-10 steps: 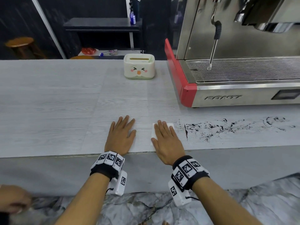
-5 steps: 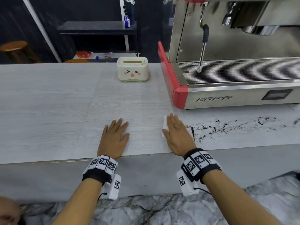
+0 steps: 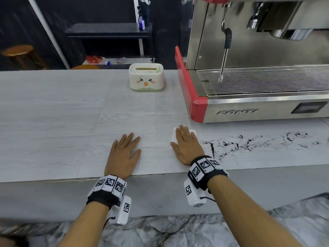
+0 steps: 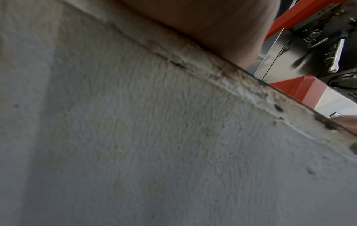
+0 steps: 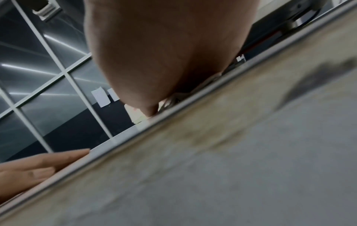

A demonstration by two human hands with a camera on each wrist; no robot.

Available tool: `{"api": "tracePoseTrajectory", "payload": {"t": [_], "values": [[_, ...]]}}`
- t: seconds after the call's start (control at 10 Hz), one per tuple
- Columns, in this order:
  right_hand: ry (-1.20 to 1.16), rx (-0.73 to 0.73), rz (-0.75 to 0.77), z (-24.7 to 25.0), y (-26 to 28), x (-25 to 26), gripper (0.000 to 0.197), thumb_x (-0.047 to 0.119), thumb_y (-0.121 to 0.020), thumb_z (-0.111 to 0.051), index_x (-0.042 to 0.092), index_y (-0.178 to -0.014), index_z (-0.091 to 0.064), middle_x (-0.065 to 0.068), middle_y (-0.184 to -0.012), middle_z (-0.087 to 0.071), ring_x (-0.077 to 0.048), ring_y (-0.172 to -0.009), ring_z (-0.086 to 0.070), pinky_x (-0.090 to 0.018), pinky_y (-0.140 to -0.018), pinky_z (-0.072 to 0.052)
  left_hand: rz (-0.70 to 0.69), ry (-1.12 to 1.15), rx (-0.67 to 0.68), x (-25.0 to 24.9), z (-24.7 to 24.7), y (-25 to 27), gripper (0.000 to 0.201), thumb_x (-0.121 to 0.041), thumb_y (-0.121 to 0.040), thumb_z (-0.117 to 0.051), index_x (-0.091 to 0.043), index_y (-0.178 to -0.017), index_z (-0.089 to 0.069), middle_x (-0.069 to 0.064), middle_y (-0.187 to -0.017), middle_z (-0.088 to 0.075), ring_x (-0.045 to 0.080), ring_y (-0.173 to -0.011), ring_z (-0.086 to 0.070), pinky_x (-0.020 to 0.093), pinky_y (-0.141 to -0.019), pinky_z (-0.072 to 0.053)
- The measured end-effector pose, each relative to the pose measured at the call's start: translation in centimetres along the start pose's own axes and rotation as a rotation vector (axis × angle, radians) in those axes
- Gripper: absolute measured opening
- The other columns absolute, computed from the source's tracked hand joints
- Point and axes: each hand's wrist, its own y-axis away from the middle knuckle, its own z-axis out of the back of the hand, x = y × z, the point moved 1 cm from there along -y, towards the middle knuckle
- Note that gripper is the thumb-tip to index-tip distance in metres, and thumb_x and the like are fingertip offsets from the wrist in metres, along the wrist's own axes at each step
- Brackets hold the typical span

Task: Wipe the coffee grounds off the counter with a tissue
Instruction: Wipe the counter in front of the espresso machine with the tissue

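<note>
The right hand (image 3: 187, 147) lies flat, fingers straight, pressing the tissue (image 3: 173, 135) onto the worktop (image 3: 53, 122) near its front edge. The left hand (image 3: 124, 154) rests flat, holding nothing. The grounds (image 3: 249, 141) start just right of the tissue, apparently untouched. Step: wipe start. Next: slide right under steady pressure.

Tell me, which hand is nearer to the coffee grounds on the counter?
The right. The right hand lies flat on the tissue, just left of where the coffee grounds begin. The left hand rests flat on the counter farther left, beyond the right hand.
</note>
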Motion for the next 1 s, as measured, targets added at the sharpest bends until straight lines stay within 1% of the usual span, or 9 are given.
{"api": "tracePoseTrajectory", "payload": {"t": [0.2, 0.3, 0.4, 0.5, 0.6, 0.7, 0.8, 0.9, 1.0], "values": [[-0.007, -0.031, -0.115, 1.0, 1.2, -4.6, 0.062, 0.037, -0.1, -0.023, 0.006, -0.15, -0.001, -0.012, -0.159, 0.005, -0.023, -0.147, 0.006, -0.04, -0.12, 0.0, 0.004, -0.007, 0.004, -0.1, 0.1, 0.0, 0.059, -0.048, -0.088, -0.028, -0.032, -0.144, -0.032, -0.006, -0.157, -0.02, 0.014, -0.146, -0.011, 0.035, -0.12, -0.003], [-0.051, -0.075, -0.129, 1.7, 1.8, -5.8, 0.06, 0.033, -0.101, -0.024, 0.005, -0.149, -0.003, -0.012, -0.16, -0.001, -0.024, -0.147, 0.001, -0.039, -0.119, -0.002, 0.008, -0.007, 0.007, -0.2, 0.2, 0.0, 0.059, -0.048, -0.088, -0.028, -0.032, -0.144, -0.033, -0.006, -0.157, -0.021, 0.014, -0.146, -0.012, 0.035, -0.119, -0.003], [-0.115, -0.139, -0.016, 2.2, 2.8, -4.2, 0.058, 0.032, -0.101, -0.023, 0.006, -0.149, -0.003, -0.012, -0.16, 0.0, -0.024, -0.147, 0.0, -0.037, -0.119, -0.001, 0.011, -0.007, 0.011, -0.2, 0.2, 0.0, 0.059, -0.048, -0.087, -0.028, -0.032, -0.144, -0.032, -0.006, -0.157, -0.02, 0.013, -0.146, -0.011, 0.035, -0.119, -0.003], [-0.121, -0.111, 0.105, 1.4, 4.6, -1.2, 0.059, 0.038, -0.101, -0.016, 0.01, -0.149, 0.002, -0.007, -0.158, 0.008, -0.022, -0.146, 0.008, -0.036, -0.119, 0.001, 0.012, -0.007, 0.008, -0.3, 0.2, 0.1, 0.059, -0.048, -0.087, -0.028, -0.032, -0.144, -0.032, -0.006, -0.157, -0.021, 0.013, -0.146, -0.012, 0.034, -0.12, -0.003], [-0.052, -0.074, 0.167, -0.8, 5.8, 0.0, 0.071, 0.047, -0.091, 0.001, 0.008, -0.149, 0.0, -0.008, -0.159, 0.006, -0.021, -0.147, 0.007, -0.039, -0.121, -0.001, 0.015, -0.009, 0.005, -0.3, 0.3, 0.1, 0.059, -0.048, -0.087, -0.028, -0.032, -0.144, -0.033, -0.007, -0.157, -0.021, 0.013, -0.146, -0.012, 0.033, -0.12, -0.003], [0.008, -0.095, 0.163, -2.2, 6.0, -0.9, 0.077, 0.049, -0.085, 0.007, 0.008, -0.15, -0.002, -0.007, -0.16, 0.004, -0.02, -0.147, 0.007, -0.035, -0.12, 0.005, 0.014, -0.017, 0.006, -0.3, 0.2, 0.0, 0.059, -0.048, -0.087, -0.028, -0.032, -0.144, -0.033, -0.006, -0.157, -0.021, 0.013, -0.146, -0.012, 0.034, -0.12, -0.003], [0.01, -0.129, 0.14, -2.1, 5.9, -2.3, 0.076, 0.049, -0.087, 0.005, 0.009, -0.15, -0.003, -0.006, -0.16, 0.003, -0.019, -0.147, 0.006, -0.033, -0.118, 0.006, 0.012, -0.013, 0.004, -0.2, 0.2, 0.0, 0.059, -0.048, -0.087, -0.028, -0.032, -0.144, -0.033, -0.006, -0.157, -0.022, 0.013, -0.146, -0.013, 0.034, -0.12, -0.004], [0.037, -0.127, 0.11, -1.8, 5.9, -4.2, 0.078, 0.054, -0.087, 0.007, 0.01, -0.15, -0.001, -0.005, -0.16, 0.004, -0.017, -0.147, 0.006, -0.033, -0.119, 0.005, 0.016, -0.005, 0.004, -0.2, 0.2, 0.1, 0.06, -0.048, -0.087, -0.028, -0.032, -0.144, -0.034, -0.006, -0.157, -0.022, 0.013, -0.146, -0.013, 0.034, -0.12, -0.004], [0.025, -0.134, 0.084, -1.5, 6.2, -6.2, 0.083, 0.059, -0.085, 0.011, 0.01, -0.15, -0.002, -0.005, -0.16, 0.002, -0.017, -0.147, 0.005, -0.032, -0.119, 0.004, 0.018, -0.002, 0.004, -0.2, 0.1, 0.0, 0.06, -0.049, -0.087, -0.028, -0.032, -0.144, -0.033, -0.007, -0.157, -0.022, 0.012, -0.146, -0.013, 0.034, -0.12, -0.004]]}}
